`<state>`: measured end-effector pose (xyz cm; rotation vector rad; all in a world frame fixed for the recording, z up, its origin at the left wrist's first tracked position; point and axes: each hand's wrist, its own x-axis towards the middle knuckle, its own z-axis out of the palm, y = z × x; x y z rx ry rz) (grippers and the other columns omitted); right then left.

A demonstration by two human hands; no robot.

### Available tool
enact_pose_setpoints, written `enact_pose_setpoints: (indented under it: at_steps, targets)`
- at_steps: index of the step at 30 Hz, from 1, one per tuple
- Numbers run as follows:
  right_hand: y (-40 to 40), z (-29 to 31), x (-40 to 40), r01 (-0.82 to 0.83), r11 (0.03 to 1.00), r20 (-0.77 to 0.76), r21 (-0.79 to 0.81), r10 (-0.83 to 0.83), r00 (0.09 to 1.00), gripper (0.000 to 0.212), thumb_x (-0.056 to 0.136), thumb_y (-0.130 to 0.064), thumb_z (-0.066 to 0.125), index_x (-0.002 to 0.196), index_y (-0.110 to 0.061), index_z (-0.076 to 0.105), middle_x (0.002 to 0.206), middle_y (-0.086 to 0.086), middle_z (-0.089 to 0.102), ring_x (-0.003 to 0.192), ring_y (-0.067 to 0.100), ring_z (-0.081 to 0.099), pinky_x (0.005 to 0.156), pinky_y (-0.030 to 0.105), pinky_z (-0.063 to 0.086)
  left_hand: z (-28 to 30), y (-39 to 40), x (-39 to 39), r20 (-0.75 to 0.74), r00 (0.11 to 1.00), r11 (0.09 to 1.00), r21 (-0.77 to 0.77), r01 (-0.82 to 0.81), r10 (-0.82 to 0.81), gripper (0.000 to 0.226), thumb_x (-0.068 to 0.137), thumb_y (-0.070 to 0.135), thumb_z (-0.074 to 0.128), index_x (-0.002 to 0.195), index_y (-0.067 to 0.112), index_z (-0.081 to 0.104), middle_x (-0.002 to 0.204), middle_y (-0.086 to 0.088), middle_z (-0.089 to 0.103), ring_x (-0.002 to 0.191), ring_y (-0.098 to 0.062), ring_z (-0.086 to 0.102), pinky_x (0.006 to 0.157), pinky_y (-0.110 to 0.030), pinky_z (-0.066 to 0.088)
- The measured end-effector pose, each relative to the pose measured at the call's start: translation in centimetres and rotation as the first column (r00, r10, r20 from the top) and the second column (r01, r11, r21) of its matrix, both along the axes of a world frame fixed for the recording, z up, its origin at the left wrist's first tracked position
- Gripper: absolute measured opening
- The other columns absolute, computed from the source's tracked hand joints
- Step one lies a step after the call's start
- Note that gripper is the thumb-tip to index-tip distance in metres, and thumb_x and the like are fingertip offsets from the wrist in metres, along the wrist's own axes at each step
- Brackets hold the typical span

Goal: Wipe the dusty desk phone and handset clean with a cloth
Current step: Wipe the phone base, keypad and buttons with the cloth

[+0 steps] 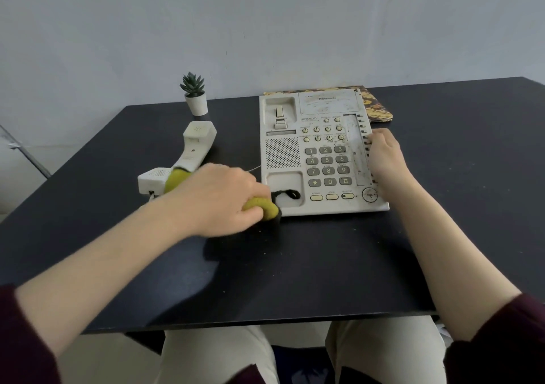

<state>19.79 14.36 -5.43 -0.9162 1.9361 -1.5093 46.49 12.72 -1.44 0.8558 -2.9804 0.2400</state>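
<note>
A dusty cream desk phone lies flat on the black table, its cradle bare. The matching handset lies off the hook to the left of it, mouthpiece end nearest me. My left hand grips a bunched yellow-green cloth at the phone's near left corner, and part of the cloth pokes out behind my wrist, against the handset. My right hand holds the phone's right edge, fingers curled over the row of side keys. A short black cord lies in the lower cradle.
A small potted succulent stands at the table's back, left of the phone. A patterned yellow-brown notebook lies under and behind the phone's far right corner. The table's near edge runs just above my knees.
</note>
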Motion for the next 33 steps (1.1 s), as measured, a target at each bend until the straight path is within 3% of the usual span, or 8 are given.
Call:
enact_pose_setpoints:
  at_steps: [2, 4, 8, 13, 16, 20, 26, 33]
  targets:
    - [0.0, 0.0, 0.0, 0.000, 1.000, -0.004, -0.001, 0.000, 1.000, 0.028, 0.095, -0.020, 0.022, 0.105, -0.020, 0.049, 0.092, -0.008, 0.052, 0.083, 0.011, 0.050, 0.075, 0.034, 0.043, 0.3, -0.6, 0.4, -0.055, 0.996, 0.989, -0.135, 0.068, -0.076, 0.053, 0.075, 0.050, 0.019, 0.097, 0.031, 0.064, 0.074, 0.007, 0.053, 0.064, -0.019, 0.055, 0.056, -0.030, 0.044]
    - [-0.1, 0.0, 0.0, 0.001, 1.000, -0.005, -0.005, -0.001, 1.000, 0.028, 0.095, -0.020, 0.023, 0.105, -0.020, 0.049, 0.091, -0.008, 0.052, 0.082, 0.011, 0.050, 0.073, 0.033, 0.042, 0.0, -0.3, 0.4, -0.076, 0.982, 0.978, -0.134, 0.160, -0.171, 0.052, 0.078, 0.046, 0.030, 0.110, 0.032, 0.068, 0.074, 0.007, 0.058, 0.056, -0.018, 0.056, 0.047, -0.026, 0.041]
    - [0.0, -0.1, -0.1, -0.006, 1.000, -0.011, -0.008, 0.006, 1.000, 0.027, 0.096, -0.020, 0.023, 0.105, -0.020, 0.048, 0.089, -0.009, 0.051, 0.079, 0.008, 0.048, 0.066, 0.029, 0.040, -1.5, -0.7, 1.5, 0.071, 0.970, 0.954, -0.182, 0.240, -0.231, 0.049, 0.076, 0.042, 0.038, 0.110, 0.029, 0.070, 0.066, 0.007, 0.058, 0.041, -0.016, 0.052, 0.036, -0.021, 0.033]
    - [0.0, 0.0, 0.0, -0.006, 1.000, -0.021, -0.011, 0.005, 1.000, 0.027, 0.094, -0.018, 0.022, 0.104, -0.020, 0.048, 0.088, -0.010, 0.050, 0.077, 0.007, 0.046, 0.063, 0.027, 0.038, -0.5, -2.2, 3.3, -0.116, 0.992, 0.974, -0.224, 0.030, -0.057, 0.053, 0.077, 0.042, 0.038, 0.117, 0.025, 0.068, 0.070, 0.005, 0.057, 0.044, -0.021, 0.053, 0.038, -0.018, 0.024]
    - [0.0, 0.1, 0.1, -0.003, 1.000, -0.013, -0.005, 0.002, 1.000, 0.028, 0.094, -0.019, 0.022, 0.105, -0.020, 0.048, 0.089, -0.011, 0.050, 0.078, 0.007, 0.047, 0.065, 0.028, 0.039, -1.5, -0.5, 0.3, -0.207, 0.975, 0.955, -0.298, 0.018, -0.082, 0.054, 0.079, 0.040, 0.039, 0.127, 0.027, 0.061, 0.078, 0.001, 0.058, 0.051, -0.024, 0.057, 0.044, -0.020, 0.022]
    - [0.1, 0.0, 0.2, -0.002, 1.000, -0.031, -0.002, 0.002, 1.000, 0.029, 0.093, -0.019, 0.022, 0.105, -0.020, 0.049, 0.090, -0.009, 0.051, 0.083, 0.011, 0.049, 0.072, 0.032, 0.042, -2.8, 1.9, -4.4, -0.123, 0.987, 0.955, -0.263, -0.137, 0.108, 0.055, 0.096, 0.040, 0.033, 0.149, 0.032, 0.022, 0.122, -0.001, 0.048, 0.095, -0.023, 0.058, 0.064, -0.030, 0.033]
    - [0.3, 0.1, 0.4, 0.006, 1.000, -0.100, -0.004, -0.006, 0.995, 0.028, 0.093, -0.018, 0.021, 0.102, -0.017, 0.047, 0.085, -0.006, 0.050, 0.073, 0.011, 0.045, 0.060, 0.030, 0.037, -1.5, 1.3, -5.1, 0.023, 0.996, 0.933, -0.353, -0.069, 0.083, 0.052, 0.097, 0.037, 0.028, 0.149, 0.031, 0.023, 0.113, -0.002, 0.050, 0.089, -0.022, 0.057, 0.055, -0.030, 0.026]
    - [0.4, 0.1, 0.5, 0.023, 1.000, -0.137, -0.015, -0.025, 0.990, 0.030, 0.092, -0.018, 0.021, 0.104, -0.014, 0.049, 0.084, -0.004, 0.050, 0.073, 0.013, 0.044, 0.064, 0.033, 0.037, -1.5, 1.7, -5.1, 0.020, 0.993, 0.925, -0.368, -0.098, 0.113, 0.050, 0.097, 0.037, 0.028, 0.146, 0.027, 0.030, 0.114, -0.003, 0.051, 0.089, -0.024, 0.059, 0.057, -0.031, 0.027]
